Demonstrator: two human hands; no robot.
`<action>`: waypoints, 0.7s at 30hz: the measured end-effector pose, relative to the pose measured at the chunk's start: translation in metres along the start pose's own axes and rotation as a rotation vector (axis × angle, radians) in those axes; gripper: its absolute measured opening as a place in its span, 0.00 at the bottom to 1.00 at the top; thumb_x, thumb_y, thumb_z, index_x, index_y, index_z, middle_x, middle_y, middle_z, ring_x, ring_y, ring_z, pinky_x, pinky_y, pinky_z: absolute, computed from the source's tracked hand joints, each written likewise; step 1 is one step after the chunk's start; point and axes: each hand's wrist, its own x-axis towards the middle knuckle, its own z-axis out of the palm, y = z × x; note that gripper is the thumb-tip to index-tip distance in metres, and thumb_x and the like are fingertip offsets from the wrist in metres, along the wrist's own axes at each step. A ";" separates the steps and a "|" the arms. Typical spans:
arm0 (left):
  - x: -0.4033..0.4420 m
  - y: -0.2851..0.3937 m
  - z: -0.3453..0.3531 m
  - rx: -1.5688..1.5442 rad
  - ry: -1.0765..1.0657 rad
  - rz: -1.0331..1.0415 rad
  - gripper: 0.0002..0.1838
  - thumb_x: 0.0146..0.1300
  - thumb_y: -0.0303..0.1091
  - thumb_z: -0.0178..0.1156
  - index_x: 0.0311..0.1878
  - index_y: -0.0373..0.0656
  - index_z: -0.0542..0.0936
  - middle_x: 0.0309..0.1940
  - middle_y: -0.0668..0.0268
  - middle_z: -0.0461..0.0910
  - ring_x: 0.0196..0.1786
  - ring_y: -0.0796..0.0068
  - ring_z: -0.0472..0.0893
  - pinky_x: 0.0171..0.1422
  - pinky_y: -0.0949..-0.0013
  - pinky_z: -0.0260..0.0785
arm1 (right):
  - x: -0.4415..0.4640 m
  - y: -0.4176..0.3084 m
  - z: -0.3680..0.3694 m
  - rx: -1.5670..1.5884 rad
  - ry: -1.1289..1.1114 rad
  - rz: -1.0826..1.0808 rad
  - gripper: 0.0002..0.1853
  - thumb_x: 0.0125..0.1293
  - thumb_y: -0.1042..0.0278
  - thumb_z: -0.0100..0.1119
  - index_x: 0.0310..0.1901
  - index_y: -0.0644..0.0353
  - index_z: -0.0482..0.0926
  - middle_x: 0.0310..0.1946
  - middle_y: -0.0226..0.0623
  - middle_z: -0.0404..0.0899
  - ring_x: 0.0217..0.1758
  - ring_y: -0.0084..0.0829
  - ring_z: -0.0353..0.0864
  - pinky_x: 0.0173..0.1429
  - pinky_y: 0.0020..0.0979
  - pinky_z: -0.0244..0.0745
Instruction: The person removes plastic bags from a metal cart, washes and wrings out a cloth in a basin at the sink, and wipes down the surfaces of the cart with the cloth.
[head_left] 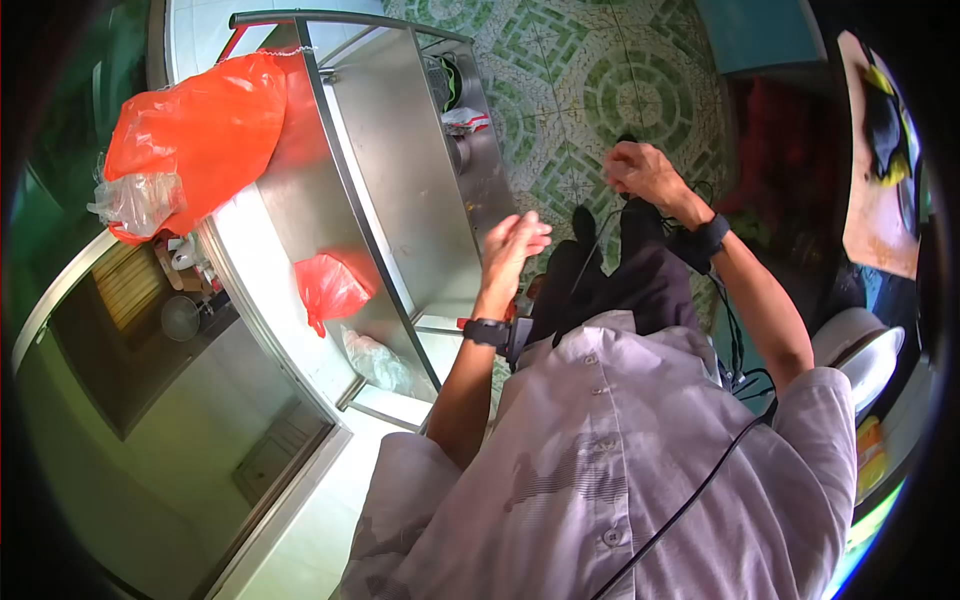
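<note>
My left hand (515, 246) is raised in front of my body, beside the metal rack (400, 160), with its fingers loosely bent and slightly apart and nothing visible in it. To its right, my right hand (645, 172) hangs over the patterned floor, its fingers curled in; whatever they may hold is hidden. Each wrist wears a black strap. The two hands are apart. A thin dark cable (590, 255) runs down between them, in front of my dark trousers (640, 270).
An orange-red bag (205, 130) hangs at the rack's upper left. On the rack lie a smaller red bag (335, 287) and a clear bag (377, 362). White bowls (865, 360) stand at the right. Green-and-white tiles (560, 80) cover the floor ahead.
</note>
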 end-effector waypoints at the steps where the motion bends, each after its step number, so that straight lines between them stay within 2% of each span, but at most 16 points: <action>1: -0.002 -0.004 0.007 0.027 -0.060 0.010 0.18 0.67 0.45 0.58 0.41 0.36 0.77 0.38 0.58 0.82 0.37 0.73 0.82 0.43 0.74 0.75 | -0.009 0.003 0.002 0.003 0.007 -0.004 0.11 0.62 0.68 0.51 0.37 0.67 0.77 0.27 0.39 0.80 0.29 0.28 0.80 0.37 0.30 0.74; 3: -0.006 -0.019 0.018 0.088 -0.136 0.027 0.17 0.67 0.45 0.58 0.40 0.37 0.77 0.37 0.59 0.82 0.37 0.74 0.82 0.42 0.74 0.74 | -0.028 0.014 0.003 -0.056 0.058 -0.012 0.12 0.65 0.64 0.52 0.38 0.66 0.78 0.28 0.34 0.80 0.29 0.23 0.79 0.37 0.26 0.75; 9: -0.024 -0.069 0.024 0.129 -0.238 0.109 0.16 0.67 0.44 0.57 0.36 0.38 0.78 0.36 0.62 0.82 0.34 0.77 0.80 0.40 0.75 0.72 | -0.098 0.052 0.039 -0.061 0.161 -0.032 0.12 0.66 0.65 0.51 0.38 0.67 0.76 0.28 0.34 0.79 0.30 0.22 0.78 0.38 0.25 0.74; 11: -0.031 -0.087 0.019 0.127 -0.233 0.145 0.15 0.67 0.43 0.57 0.35 0.39 0.77 0.35 0.62 0.82 0.34 0.77 0.80 0.40 0.75 0.72 | -0.123 0.066 0.063 0.020 0.221 -0.079 0.12 0.59 0.64 0.50 0.33 0.66 0.77 0.23 0.35 0.78 0.27 0.25 0.77 0.35 0.29 0.72; 12: -0.037 -0.096 0.015 0.113 -0.249 0.195 0.15 0.67 0.43 0.57 0.34 0.39 0.77 0.35 0.62 0.82 0.33 0.78 0.80 0.39 0.75 0.72 | -0.135 0.075 0.076 0.079 0.229 -0.098 0.12 0.59 0.65 0.51 0.33 0.67 0.77 0.23 0.34 0.78 0.27 0.24 0.76 0.34 0.28 0.71; 16: -0.067 -0.124 0.004 0.081 -0.207 0.192 0.14 0.68 0.43 0.56 0.35 0.40 0.77 0.35 0.62 0.82 0.33 0.78 0.81 0.39 0.76 0.72 | -0.188 0.101 0.121 0.158 0.156 -0.101 0.11 0.59 0.67 0.51 0.34 0.67 0.77 0.25 0.35 0.78 0.28 0.24 0.78 0.35 0.27 0.74; 19: -0.085 -0.144 -0.003 0.086 -0.210 0.192 0.14 0.67 0.42 0.57 0.36 0.40 0.77 0.36 0.62 0.82 0.34 0.77 0.81 0.39 0.76 0.73 | -0.222 0.109 0.140 0.049 0.141 -0.049 0.10 0.60 0.67 0.51 0.35 0.67 0.77 0.25 0.36 0.78 0.28 0.25 0.78 0.35 0.28 0.75; 21: -0.098 -0.154 -0.007 0.091 -0.207 0.203 0.13 0.67 0.42 0.57 0.36 0.40 0.77 0.36 0.62 0.82 0.34 0.77 0.81 0.39 0.75 0.73 | -0.241 0.122 0.145 0.009 0.134 -0.093 0.10 0.60 0.67 0.52 0.35 0.67 0.77 0.26 0.37 0.79 0.29 0.27 0.79 0.35 0.29 0.75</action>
